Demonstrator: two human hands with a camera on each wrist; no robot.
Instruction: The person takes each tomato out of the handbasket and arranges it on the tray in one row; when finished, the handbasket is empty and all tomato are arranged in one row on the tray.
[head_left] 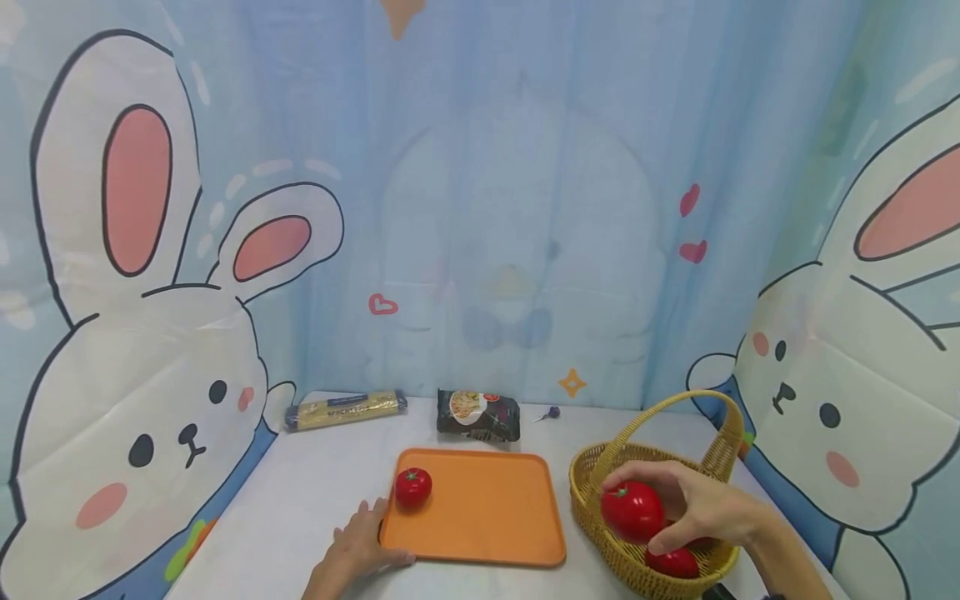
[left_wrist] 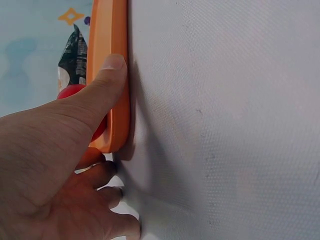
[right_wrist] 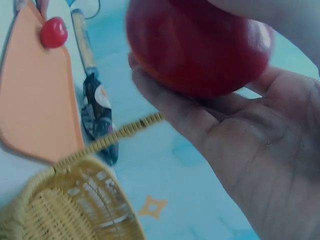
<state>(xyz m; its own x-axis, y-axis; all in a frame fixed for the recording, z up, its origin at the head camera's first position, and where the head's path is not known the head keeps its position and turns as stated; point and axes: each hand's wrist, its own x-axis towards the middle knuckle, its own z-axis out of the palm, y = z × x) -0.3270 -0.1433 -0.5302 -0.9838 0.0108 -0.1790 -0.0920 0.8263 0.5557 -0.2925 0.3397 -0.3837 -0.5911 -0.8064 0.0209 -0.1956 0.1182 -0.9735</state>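
Pasta pack (head_left: pixel 347 410): laid at the back, near the curtain (head_left: pixel 525 167).
Left hand (head_left: pixel 358 542): fingers loosely spread beside the tray's left edge, thumb set against its near edge; the corner is spanned, not clenched.
Tray tomato (head_left: pixel 413 488): seated near the left edge of the tray (head_left: pixel 487 512), stem up; it could be rolled off if the tray were tipped or jerked by this hand.
Black packet (head_left: pixel 478 415): laid just behind the tray.
Basket (head_left: pixel 617 560): placed right of the tray, with a red piece (head_left: pixel 673 563) inside; it could be dragged if its handle were snagged by the right arm.
Held tomato (head_left: pixel 632 510): held up, apparently above the basket.
Right hand (head_left: pixel 697 504): thumb and fingers curved round the held tomato, parted by its width; the glossy skin could be let slip by too light a grip.
Left wrist view: the thumb is shown laid along the tray's outer wall, less plain from the head.
Right wrist view: finger support against the held tomato is revealed; its stem is shown only from the head.
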